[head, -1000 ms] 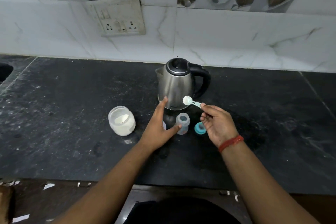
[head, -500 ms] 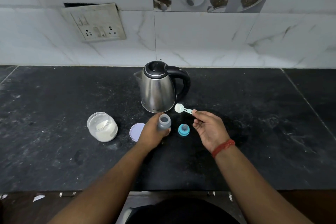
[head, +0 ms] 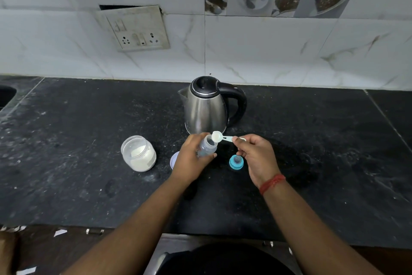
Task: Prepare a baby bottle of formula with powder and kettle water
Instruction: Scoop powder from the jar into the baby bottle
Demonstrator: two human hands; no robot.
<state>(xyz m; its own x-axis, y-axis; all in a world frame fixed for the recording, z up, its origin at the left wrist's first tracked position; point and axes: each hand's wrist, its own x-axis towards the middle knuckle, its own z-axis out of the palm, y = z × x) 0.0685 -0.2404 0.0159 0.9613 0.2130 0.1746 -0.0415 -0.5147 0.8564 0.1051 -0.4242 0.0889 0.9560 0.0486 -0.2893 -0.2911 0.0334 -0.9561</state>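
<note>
My left hand (head: 191, 158) grips the small open baby bottle (head: 208, 146) and holds it tilted above the black counter. My right hand (head: 256, 156) pinches the handle of a white measuring scoop (head: 217, 136) heaped with powder, whose bowl sits at the bottle's mouth. An open glass jar of white formula powder (head: 138, 153) stands to the left. The blue teat cap (head: 236, 162) lies on the counter under my right hand. Behind the bottle stands the steel kettle (head: 206, 107) with its black lid shut and its handle pointing right.
The jar's pale lid (head: 173, 160) lies flat, partly hidden by my left hand. A wall socket plate (head: 136, 29) hangs on the tiled wall. A sink edge (head: 6, 96) shows at far left. The counter's front edge (head: 89, 228) runs near my body.
My left hand closed on the bottle and lifted and tilted it. My right hand brought the full scoop left to the bottle's mouth.
</note>
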